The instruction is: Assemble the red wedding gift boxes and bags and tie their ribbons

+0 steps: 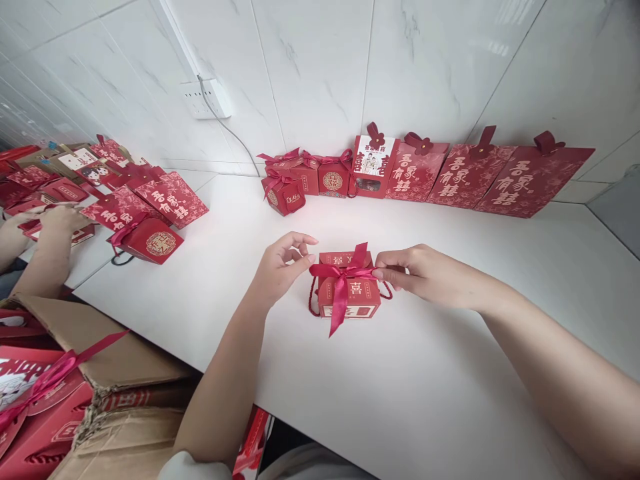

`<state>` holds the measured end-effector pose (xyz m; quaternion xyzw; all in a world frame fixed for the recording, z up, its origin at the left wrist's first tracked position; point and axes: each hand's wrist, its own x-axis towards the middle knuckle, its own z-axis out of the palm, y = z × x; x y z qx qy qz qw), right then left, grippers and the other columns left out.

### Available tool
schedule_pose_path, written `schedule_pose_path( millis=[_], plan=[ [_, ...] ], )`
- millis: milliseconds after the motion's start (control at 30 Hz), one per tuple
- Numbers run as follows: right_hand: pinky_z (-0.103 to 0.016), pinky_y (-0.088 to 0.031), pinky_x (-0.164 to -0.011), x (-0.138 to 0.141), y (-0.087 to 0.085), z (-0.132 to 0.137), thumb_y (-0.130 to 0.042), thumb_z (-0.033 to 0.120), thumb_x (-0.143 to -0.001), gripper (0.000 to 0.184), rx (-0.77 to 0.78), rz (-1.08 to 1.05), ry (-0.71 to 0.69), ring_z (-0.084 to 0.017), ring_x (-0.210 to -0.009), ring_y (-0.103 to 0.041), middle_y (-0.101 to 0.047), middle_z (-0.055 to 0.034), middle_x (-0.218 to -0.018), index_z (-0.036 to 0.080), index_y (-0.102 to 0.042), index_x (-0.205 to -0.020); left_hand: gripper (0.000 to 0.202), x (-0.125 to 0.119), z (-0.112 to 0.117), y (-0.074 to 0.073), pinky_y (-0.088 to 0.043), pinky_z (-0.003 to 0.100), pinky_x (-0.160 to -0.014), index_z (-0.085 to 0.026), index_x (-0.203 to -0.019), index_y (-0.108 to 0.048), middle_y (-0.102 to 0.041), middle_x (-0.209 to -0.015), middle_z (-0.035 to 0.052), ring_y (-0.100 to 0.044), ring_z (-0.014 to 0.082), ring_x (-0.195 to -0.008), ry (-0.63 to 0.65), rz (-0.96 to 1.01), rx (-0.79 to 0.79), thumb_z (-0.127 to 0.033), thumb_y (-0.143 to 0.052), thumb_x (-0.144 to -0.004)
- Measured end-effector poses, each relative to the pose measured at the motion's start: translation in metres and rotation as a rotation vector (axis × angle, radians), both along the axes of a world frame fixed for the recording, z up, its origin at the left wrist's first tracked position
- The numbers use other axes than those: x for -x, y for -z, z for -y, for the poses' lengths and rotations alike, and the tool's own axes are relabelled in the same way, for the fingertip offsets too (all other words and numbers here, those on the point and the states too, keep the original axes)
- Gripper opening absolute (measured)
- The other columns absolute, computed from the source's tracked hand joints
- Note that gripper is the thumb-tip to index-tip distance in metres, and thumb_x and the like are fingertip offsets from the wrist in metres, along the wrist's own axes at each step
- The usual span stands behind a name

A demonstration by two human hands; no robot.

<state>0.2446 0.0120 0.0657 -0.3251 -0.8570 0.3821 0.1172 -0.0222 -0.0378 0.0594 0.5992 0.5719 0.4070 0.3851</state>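
In front of me on the white table (430,360) stands a small red gift box (373,295) with pale characters and dark red rope handles at its sides. A satin ribbon (340,300) is tied in a bow across its top, its tails hanging front and back. My right hand (413,272) pinches the bow's right loop between thumb and forefinger. At the left loop is my left hand (285,267), fingers apart, the thumb tip close to the ribbon; whether it touches I cannot tell.
Along the tiled wall stand several red gift boxes (334,180) and red gift bags (460,173). More red packages (173,200) lie at the left, beside a co-worker's hands (50,227). An open cardboard carton (130,427) with red boxes sits lower left. A cable (225,127) hangs from a wall socket.
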Motion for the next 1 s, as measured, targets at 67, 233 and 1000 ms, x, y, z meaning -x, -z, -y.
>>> schedule_pose_path(
  millis=[67,233,1000],
  plan=[
    [-0.025,-0.028,-0.048,0.000,0.000,0.000,-0.042,0.044,-0.100,0.034,0.002,0.005,-0.001,-0.010,-0.049,-0.036,-0.050,0.0048,-0.061,0.023,-0.053,-0.076,0.023,0.006,-0.001,-0.002,-0.033,0.021,-0.054,-0.023,-0.099,-0.065,-0.052,-0.085,-0.0014,-0.044,0.0065,-0.062,-0.065,-0.020,0.011,-0.038,-0.067,-0.082],
    [-0.025,-0.029,-0.048,-0.002,0.001,0.000,-0.042,0.045,-0.100,0.035,-0.008,0.020,-0.003,-0.010,-0.049,-0.035,-0.050,0.0049,-0.061,0.022,-0.051,-0.074,0.048,0.015,0.000,-0.005,-0.032,0.022,-0.053,-0.016,-0.070,-0.058,-0.052,-0.069,0.0009,-0.046,0.0094,-0.063,0.067,-0.139,0.178,-0.059,-0.049,-0.090],
    [-0.024,-0.032,-0.050,0.000,0.000,0.001,-0.046,0.044,-0.099,0.029,-0.041,-0.035,0.048,-0.010,-0.051,-0.038,-0.056,0.0046,-0.064,0.023,-0.057,-0.082,0.020,0.017,0.000,-0.007,-0.043,0.018,-0.052,-0.018,-0.090,-0.067,-0.062,-0.080,0.0029,-0.056,0.0105,-0.067,0.174,0.163,0.186,-0.035,-0.068,-0.080]
  ],
)
